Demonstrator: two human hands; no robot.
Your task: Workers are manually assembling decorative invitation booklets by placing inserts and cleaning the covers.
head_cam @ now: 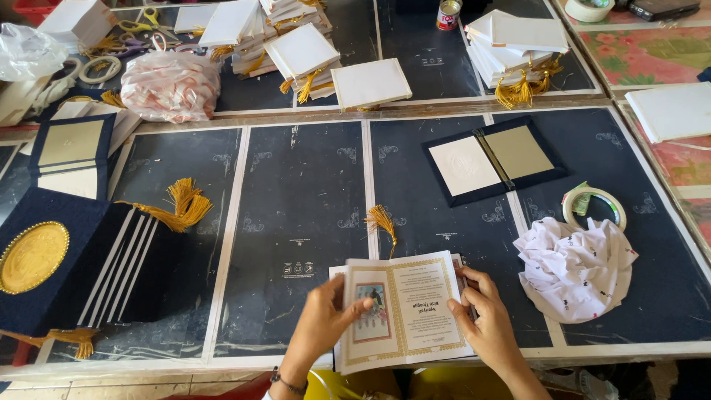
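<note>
Both hands, left hand and right hand, grasp the open gold-bordered booklet at 6 o'clock, surface edge. Risk: uneven pressure could crease pages; gold tassel at 12 o'clock might snag.

Booklet at near table edge; cloth right, tape roll behind it, cover stack left.

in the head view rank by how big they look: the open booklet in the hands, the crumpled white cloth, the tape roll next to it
1. Open booklet and crumpled white cloth: look alike, and the booklet is nearer the camera, so unranked.
2. Tape roll: clearly smallest.
</note>
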